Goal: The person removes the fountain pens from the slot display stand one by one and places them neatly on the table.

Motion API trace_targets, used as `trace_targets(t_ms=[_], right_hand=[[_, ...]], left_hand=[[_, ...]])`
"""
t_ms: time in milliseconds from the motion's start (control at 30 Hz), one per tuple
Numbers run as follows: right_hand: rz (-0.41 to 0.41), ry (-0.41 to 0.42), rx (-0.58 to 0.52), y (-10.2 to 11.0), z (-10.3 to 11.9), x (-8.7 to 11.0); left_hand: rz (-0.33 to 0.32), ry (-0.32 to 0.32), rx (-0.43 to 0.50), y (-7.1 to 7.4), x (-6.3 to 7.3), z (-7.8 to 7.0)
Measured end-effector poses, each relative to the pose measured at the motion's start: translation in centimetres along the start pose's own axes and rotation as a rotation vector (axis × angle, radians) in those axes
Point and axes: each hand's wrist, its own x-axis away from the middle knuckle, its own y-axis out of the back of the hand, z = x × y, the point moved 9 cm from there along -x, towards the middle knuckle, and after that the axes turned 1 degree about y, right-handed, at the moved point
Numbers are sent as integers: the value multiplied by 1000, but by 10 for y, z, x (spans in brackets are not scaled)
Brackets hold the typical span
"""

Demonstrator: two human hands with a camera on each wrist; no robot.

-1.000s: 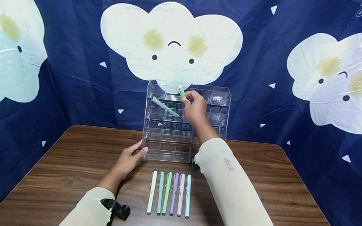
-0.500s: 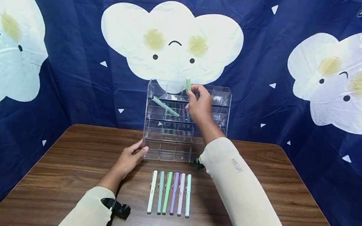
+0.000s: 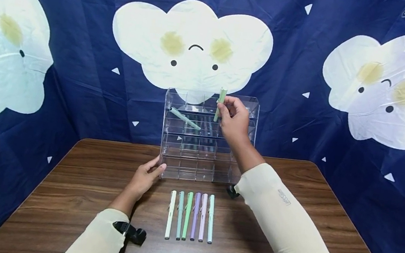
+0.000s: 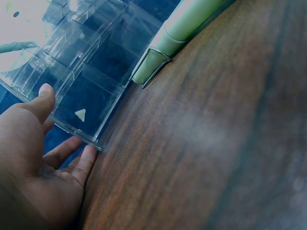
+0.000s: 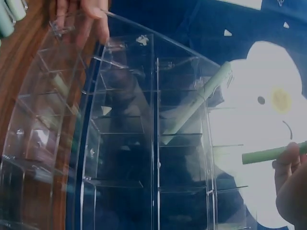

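Observation:
My right hand (image 3: pixel 237 120) pinches a light green pen (image 3: pixel 222 96) between thumb and fingers, nearly upright, in front of the upper tiers of a clear acrylic display rack (image 3: pixel 187 165). In the right wrist view this pen (image 5: pixel 261 156) pokes out of the fingertips beside the rack's top tier. A pale teal pen (image 3: pixel 185 118) lies slanted in the rack's upper left part, across a divider. At the rack's lower left corner, my left hand (image 3: pixel 143 181) holds the side edge, thumb in front and fingers around the side, as the left wrist view also shows.
Several capped pens (image 3: pixel 187 216) in pastel colours lie side by side on the wooden table (image 3: pixel 72 194) before the rack. Behind the table hangs a blue cloth (image 3: pixel 284 125) printed with white clouds. A black wrist strap (image 3: pixel 129 233) sits on the left sleeve.
My right hand has moved to the right along the rack's upper tiers, and the light green pen in it has turned from leaning to nearly upright. The left hand stays put.

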Motion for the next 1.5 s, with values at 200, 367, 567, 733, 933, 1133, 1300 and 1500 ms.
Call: trace_targets(t_ms=[200,367,567,733,933,1133,1300,1500], right_hand=[[67,7,-63,7,4,20],[106,1,-97,13,2,34],[159,-79,-100,23,-11,50],[219,-141,-98,34,-23,63],[323,-158,-84,41,-31,82],[364,-213,-75,46,-41,102],[392,-271,-42,53,-52,120],[454,-337,0,61,-67,139]], left_hand=[[5,-9,-8,-1,1,-2],[-7,-12,-10,-1,2,-3],[-9,-13,-5,0,3,-2],[-1,-4,-18,1,2,-2],[2,-8,-16,0,3,-2],[-4,4,-14,0,3,0],[-6,-1,-13,-1,2,1],[-5,-15,-30,-2,3,-2]])
